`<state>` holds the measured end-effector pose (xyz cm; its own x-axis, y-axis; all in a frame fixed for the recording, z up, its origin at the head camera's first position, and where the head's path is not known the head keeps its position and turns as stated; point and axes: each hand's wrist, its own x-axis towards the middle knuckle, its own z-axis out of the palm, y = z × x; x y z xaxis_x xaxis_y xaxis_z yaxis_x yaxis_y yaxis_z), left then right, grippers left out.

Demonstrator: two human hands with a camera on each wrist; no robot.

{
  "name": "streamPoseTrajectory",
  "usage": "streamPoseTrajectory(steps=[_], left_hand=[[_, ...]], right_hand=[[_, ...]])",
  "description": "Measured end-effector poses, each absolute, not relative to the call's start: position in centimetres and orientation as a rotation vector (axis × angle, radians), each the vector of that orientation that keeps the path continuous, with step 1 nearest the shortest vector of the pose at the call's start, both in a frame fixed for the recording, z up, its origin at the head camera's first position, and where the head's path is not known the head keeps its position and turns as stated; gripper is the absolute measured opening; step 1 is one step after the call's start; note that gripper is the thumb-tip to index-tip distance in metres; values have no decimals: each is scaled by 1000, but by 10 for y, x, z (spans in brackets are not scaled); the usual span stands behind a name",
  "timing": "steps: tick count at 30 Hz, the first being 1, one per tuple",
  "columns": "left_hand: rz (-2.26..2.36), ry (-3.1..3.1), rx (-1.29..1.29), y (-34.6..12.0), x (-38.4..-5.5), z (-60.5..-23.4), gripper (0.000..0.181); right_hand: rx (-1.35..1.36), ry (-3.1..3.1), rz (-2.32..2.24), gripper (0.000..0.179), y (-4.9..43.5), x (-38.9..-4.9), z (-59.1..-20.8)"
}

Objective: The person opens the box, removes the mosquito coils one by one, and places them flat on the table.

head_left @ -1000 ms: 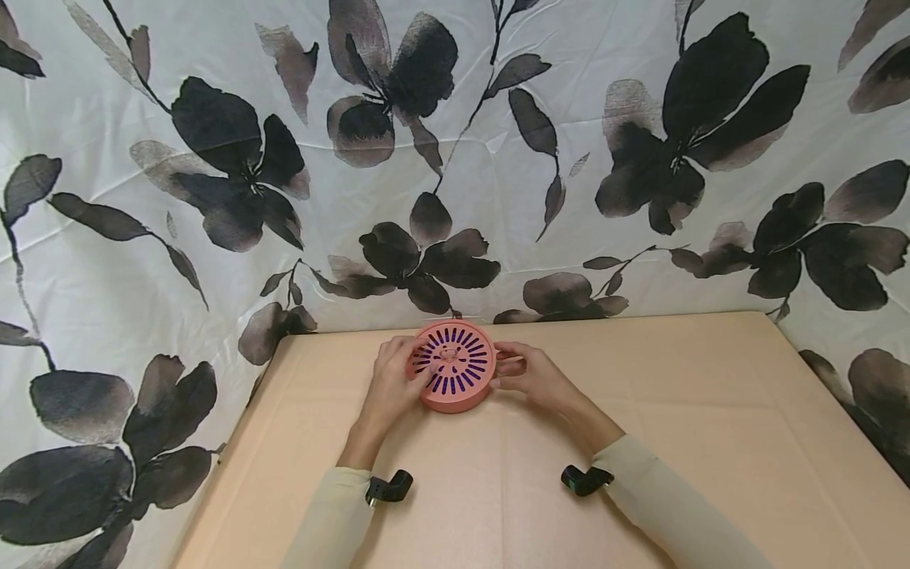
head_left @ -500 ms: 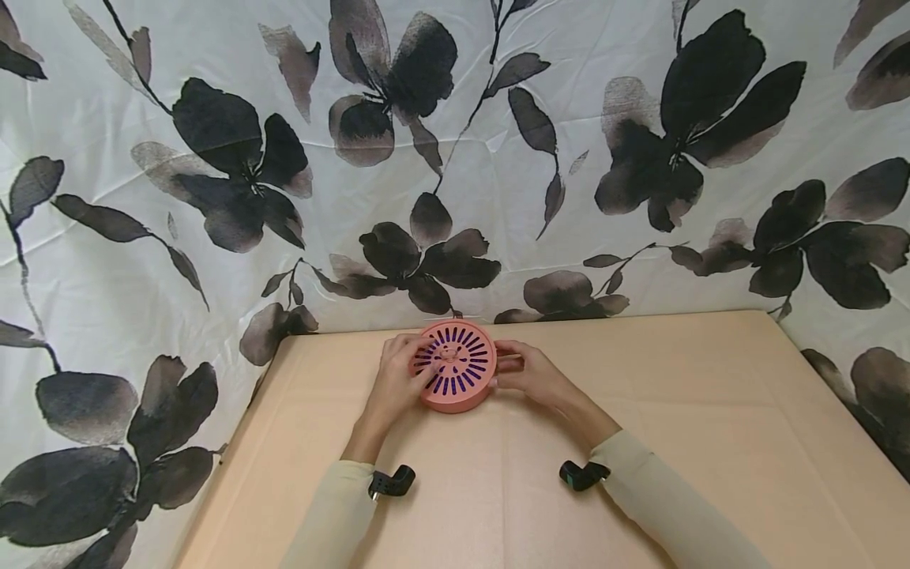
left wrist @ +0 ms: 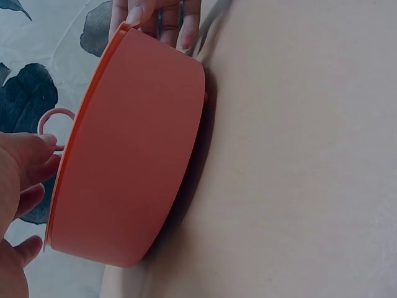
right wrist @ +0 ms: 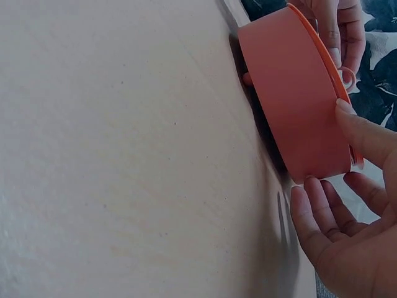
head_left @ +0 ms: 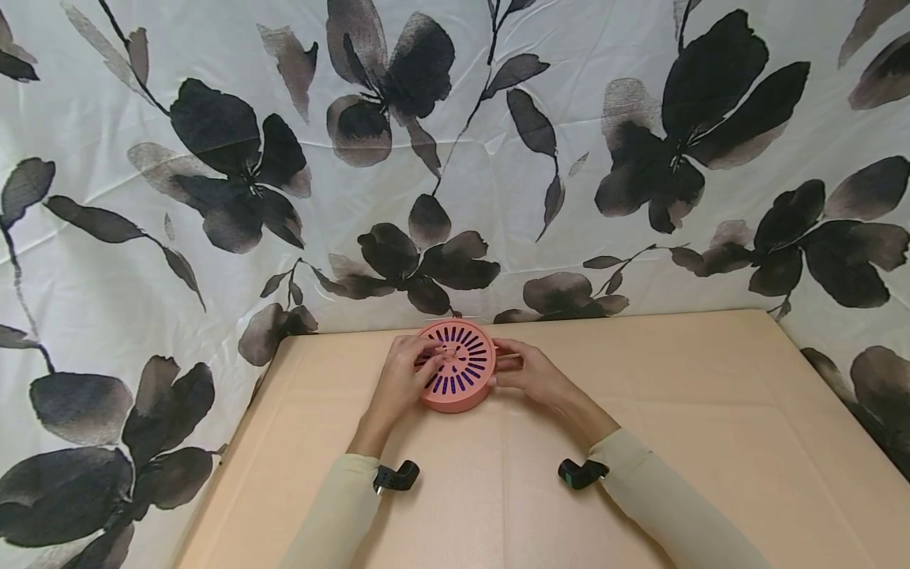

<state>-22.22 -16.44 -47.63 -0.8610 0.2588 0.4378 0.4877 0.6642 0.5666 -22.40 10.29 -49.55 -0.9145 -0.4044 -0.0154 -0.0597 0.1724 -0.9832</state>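
A round coral mosquito coil box (head_left: 458, 405) sits near the table's far edge, with its slotted lid (head_left: 465, 365) facing up and dark blue showing through the slots. My left hand (head_left: 396, 383) reaches over the lid and pinches its small ring handle (left wrist: 56, 110) between thumb and finger. From the other side, my right hand (head_left: 535, 375) holds the box, thumb on the rim and fingertips against the side wall (right wrist: 298, 99). In the right wrist view a narrow gap shows between the lid's rim (right wrist: 322, 53) and the wall. The box's underside is hidden.
A light tan table (head_left: 640, 474) spreads around the box. Behind it hangs a white cloth (head_left: 533, 261) with dark flower prints, close to the table's back edge. Each wrist wears a black camera band, such as the left one (head_left: 396, 476).
My left hand's fingers have moved right and inward over the lid, from its left edge to the ring at the middle. The right hand and the box stay nearly where they were.
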Motion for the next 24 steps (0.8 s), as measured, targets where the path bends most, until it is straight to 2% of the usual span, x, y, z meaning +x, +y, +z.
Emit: streamPoseTrajectory(steps=[24], left_hand=[[-1114, -2636, -628, -162, -225, -467, 13]], right_hand=[[-408, 2176, -1820, 74, 98, -214, -492]])
